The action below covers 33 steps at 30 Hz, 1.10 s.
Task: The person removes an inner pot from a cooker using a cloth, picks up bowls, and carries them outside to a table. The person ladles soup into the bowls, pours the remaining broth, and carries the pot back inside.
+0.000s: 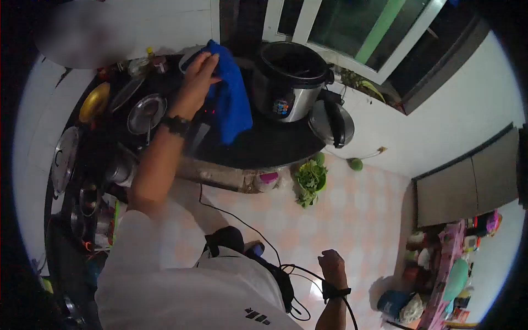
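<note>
My left hand (201, 76) grips the top of a blue cloth (233, 102), which hangs down over the dark countertop (264, 144). Right of the cloth stands a large silver and black electric cooker (292, 82) with its top open. Its round lid (331, 124) rests beside it at the counter's end. Low in the view, my right hand (331, 260) is held over the floor with its fingers curled. Whether anything is inside those fingers is hidden. A black strap and a cable are at that wrist.
Plates, a metal pan (147, 114) and a gold bowl (94, 103) are on the left part of the counter. A basin of leafy greens (311, 179) is on the tiled floor. A cable crosses the floor. A pink shelf (446, 264) with goods stands at the right.
</note>
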Motion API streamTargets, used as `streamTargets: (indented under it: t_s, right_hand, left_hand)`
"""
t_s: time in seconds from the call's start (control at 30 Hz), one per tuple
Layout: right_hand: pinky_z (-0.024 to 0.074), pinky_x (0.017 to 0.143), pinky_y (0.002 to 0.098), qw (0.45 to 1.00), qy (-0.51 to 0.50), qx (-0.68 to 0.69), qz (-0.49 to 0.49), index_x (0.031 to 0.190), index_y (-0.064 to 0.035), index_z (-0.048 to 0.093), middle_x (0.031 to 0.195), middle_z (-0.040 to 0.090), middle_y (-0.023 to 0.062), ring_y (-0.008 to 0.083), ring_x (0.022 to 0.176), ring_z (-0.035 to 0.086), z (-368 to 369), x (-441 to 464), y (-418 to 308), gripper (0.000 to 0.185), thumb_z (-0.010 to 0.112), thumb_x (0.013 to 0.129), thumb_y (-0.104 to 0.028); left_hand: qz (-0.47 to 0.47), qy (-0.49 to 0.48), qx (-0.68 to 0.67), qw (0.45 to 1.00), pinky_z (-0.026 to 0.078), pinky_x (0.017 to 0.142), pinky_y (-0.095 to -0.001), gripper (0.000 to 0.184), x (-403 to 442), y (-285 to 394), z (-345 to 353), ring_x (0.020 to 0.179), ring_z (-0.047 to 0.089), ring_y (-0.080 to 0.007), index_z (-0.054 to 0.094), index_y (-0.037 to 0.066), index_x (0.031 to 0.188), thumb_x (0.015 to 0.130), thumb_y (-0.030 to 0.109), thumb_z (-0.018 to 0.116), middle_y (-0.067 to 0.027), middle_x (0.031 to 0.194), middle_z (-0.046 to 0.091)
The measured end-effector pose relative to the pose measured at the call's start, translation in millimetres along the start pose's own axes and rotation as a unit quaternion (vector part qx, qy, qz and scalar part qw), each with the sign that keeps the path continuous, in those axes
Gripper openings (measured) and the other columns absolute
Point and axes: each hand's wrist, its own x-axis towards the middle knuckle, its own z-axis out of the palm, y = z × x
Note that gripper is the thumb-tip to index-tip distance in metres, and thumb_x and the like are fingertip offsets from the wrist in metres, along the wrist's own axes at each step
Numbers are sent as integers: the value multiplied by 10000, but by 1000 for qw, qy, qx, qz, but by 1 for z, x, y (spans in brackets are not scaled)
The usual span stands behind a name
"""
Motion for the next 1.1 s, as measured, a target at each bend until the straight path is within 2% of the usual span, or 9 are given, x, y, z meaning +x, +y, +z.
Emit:
streamTargets:
  t_s: [0.13,0.3,0.37,0.53,0.7,0.83,0.9,0.97,1.1]
  right_hand:
    - [532,688,359,1000,12,18,7,895,-23,621,875,646,140,309,801,639,-18,45,10,169,725,764,-51]
    - [507,677,336,951,-4,203,232,936,-16,632,831,620,123,287,765,621,-40,85,-6,185,698,764,2]
    - [517,686,369,984,6,134,119,929,-11,645,849,633,137,299,797,637,-46,97,9,169,700,770,-31]
    - [531,718,388,987,8,13,161,907,-7,657,897,651,151,302,825,648,-43,133,31,168,720,770,-80]
    - [525,705,344,970,5,137,201,929,-14,648,867,646,122,251,803,640,-47,198,20,151,706,795,-52]
    - [489,654,297,998,31,-45,-29,951,-18,626,828,619,79,160,739,593,-51,295,32,110,658,847,-32]
    - [466,623,279,925,36,352,142,947,-25,610,794,591,40,120,698,546,-70,359,-2,93,646,867,-54]
    - [494,657,308,991,25,129,22,960,-31,601,820,599,53,161,754,576,-89,421,-23,80,619,906,-88]
    - [465,594,288,931,-28,362,38,1001,-53,588,781,588,31,124,689,558,-117,513,-72,137,607,933,-171]
  left_hand:
    - [31,31,31,999,531,743,-312,390,60,-35,40,906,571,-123,580,32,1160,930,343,625,-27,1036,562]
    - [51,10,174,983,519,698,-306,301,135,-86,77,768,591,-132,628,36,1025,911,314,646,-49,840,599]
    - [71,-38,264,961,502,681,-315,279,167,-115,83,771,581,-137,629,51,1003,903,310,654,-50,829,598]
    - [166,-139,404,889,435,647,-323,314,235,-181,74,784,541,-144,609,64,877,817,343,741,-28,793,567]
    - [-16,-190,490,851,478,677,-376,522,268,-167,80,753,621,-298,615,6,912,693,442,801,-167,848,652]
    - [15,-209,581,787,502,729,-421,555,271,-156,98,862,653,-348,616,-5,987,707,446,774,-205,925,668]
    - [1,-212,578,788,504,761,-438,535,276,-168,93,916,651,-366,633,-13,962,715,443,761,-218,949,668]
    - [-16,-219,555,803,505,767,-439,511,283,-183,87,928,652,-362,645,-21,939,723,430,753,-218,949,670]
    - [-68,-243,420,872,501,710,-395,430,298,-209,78,836,656,-281,649,-22,908,746,367,738,-168,875,674]
